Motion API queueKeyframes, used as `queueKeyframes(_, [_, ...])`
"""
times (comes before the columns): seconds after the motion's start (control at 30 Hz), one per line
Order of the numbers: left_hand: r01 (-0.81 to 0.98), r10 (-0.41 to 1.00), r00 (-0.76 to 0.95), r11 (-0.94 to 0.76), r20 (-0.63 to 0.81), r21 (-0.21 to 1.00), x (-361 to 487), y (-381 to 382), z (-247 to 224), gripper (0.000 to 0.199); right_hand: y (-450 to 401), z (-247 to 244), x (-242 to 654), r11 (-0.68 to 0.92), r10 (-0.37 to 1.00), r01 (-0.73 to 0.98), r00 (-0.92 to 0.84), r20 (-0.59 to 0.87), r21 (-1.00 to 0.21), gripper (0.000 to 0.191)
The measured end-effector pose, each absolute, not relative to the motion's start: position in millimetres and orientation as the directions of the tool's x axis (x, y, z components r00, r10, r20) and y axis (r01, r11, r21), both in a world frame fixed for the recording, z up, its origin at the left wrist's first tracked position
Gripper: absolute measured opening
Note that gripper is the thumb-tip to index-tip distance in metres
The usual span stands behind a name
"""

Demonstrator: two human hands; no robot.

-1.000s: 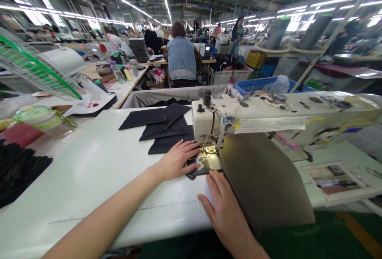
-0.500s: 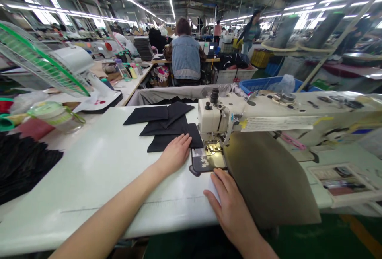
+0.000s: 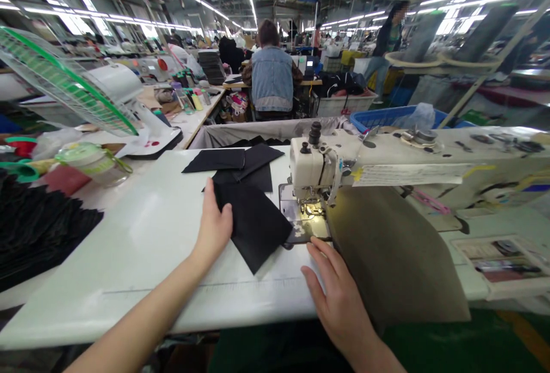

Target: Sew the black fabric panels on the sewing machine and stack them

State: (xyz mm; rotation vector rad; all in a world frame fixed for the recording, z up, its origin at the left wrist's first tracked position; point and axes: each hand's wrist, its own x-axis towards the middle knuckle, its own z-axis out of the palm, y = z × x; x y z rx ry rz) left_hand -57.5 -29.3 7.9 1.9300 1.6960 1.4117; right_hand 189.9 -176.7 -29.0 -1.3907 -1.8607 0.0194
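Note:
My left hand (image 3: 216, 218) grips a dark fabric piece (image 3: 258, 221) by its left edge, thumb on top and the other fingers mostly hidden. The piece lies slanted, one corner pointing at the table's front edge and another reaching the sewing machine's metal plate (image 3: 306, 228). Behind it, several more black pieces (image 3: 215, 160) overlap on the table. My right hand (image 3: 333, 281) rests with fingers apart and holds nothing, its fingertips at the front edge of the plate. Just beyond stands the head of the sewing machine (image 3: 315, 161), its lamp lit over the needle area.
A brown board (image 3: 395, 258) lies right of the plate. At the left are a fan (image 3: 116, 83), a lidded plastic cup (image 3: 92, 162) and a heap of black fabric (image 3: 40, 227). A co-worker in a denim vest (image 3: 272, 78) sits ahead, and a blue basket (image 3: 387, 116) stands behind the machine.
My left hand has moved left and now grips a fabric piece, which has come toward me and turned aslant. My right hand stays by the plate. A person in the background has walked right.

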Motion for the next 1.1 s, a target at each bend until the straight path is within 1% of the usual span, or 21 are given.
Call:
queueKeyframes(0.03, [0.761, 0.850, 0.005, -0.345, 0.527, 0.550, -58, -39, 5, 0.069, -177, -27, 189, 0.409, 0.805, 0.791, -0.079, 0.588, -0.454, 0.035])
queueKeyframes(0.07, [0.822, 0.845, 0.179, -0.410, 0.504, 0.396, -57, -49, 2, 0.068, -177, -24, 187, 0.422, 0.799, 0.783, -0.084, 0.595, -0.456, 0.035])
queueKeyframes(0.1, [0.840, 0.828, 0.351, -0.485, 0.439, 0.243, -56, -58, 2, 0.066, -177, -23, 186, 0.436, 0.794, 0.777, -0.095, 0.600, -0.454, 0.035])
queueKeyframes(0.13, [0.824, 0.806, 0.480, -0.549, 0.345, 0.136, -55, -67, 3, 0.063, -176, -21, 184, 0.450, 0.794, 0.772, -0.115, 0.597, -0.449, 0.035])
queueKeyframes(0.17, [0.805, 0.791, 0.560, -0.590, 0.248, 0.064, -52, -75, 6, 0.060, -175, -20, 183, 0.462, 0.797, 0.769, -0.142, 0.587, -0.441, 0.035])
queueKeyframes(0.2, [0.800, 0.790, 0.591, -0.600, 0.163, 0.014, -49, -82, 11, 0.056, -174, -20, 182, 0.470, 0.805, 0.769, -0.171, 0.569, -0.434, 0.035])
queueKeyframes(0.3, [0.843, 0.846, 0.533, -0.530, 0.003, -0.094, -35, -94, 30, 0.035, -169, -23, 181, 0.459, 0.838, 0.787, -0.230, 0.495, -0.411, 0.034])
queueKeyframes(0.37, [0.831, 0.834, 0.551, -0.551, -0.018, -0.080, -24, -94, 36, 0.023, -166, -26, 182, 0.448, 0.849, 0.803, -0.245, 0.468, -0.392, 0.032])
queueKeyframes(0.4, [0.800, 0.801, 0.599, -0.599, -0.002, -0.044, -19, -91, 35, 0.023, -164, -28, 183, 0.445, 0.851, 0.809, -0.249, 0.462, -0.385, 0.031])
queueKeyframes(0.47, [0.685, 0.687, 0.724, -0.727, 0.063, 0.053, -11, -82, 26, 0.036, -162, -30, 185, 0.444, 0.851, 0.814, -0.251, 0.461, -0.376, 0.029])
queueKeyframes(0.53, [0.581, 0.594, 0.799, -0.803, 0.091, 0.137, -5, -72, 12, 0.050, -160, -33, 186, 0.432, 0.853, 0.820, -0.236, 0.465, -0.376, 0.027])
queueKeyframes(0.63, [0.542, 0.569, 0.819, -0.811, 0.080, 0.222, -1, -60, -2, 0.056, -158, -38, 188, 0.405, 0.853, 0.832, -0.195, 0.484, -0.379, 0.028])
queueKeyframes(0.83, [0.536, 0.574, 0.814, -0.803, 0.093, 0.263, 4, -49, 0, 0.057, -153, -48, 187, 0.372, 0.847, 0.829, -0.119, 0.518, -0.418, 0.033])
queueKeyframes(1.1, [0.531, 0.566, 0.821, -0.807, 0.080, 0.258, 5, -44, 0, 0.056, -151, -49, 187, 0.359, 0.854, 0.835, -0.114, 0.508, -0.417, 0.033])
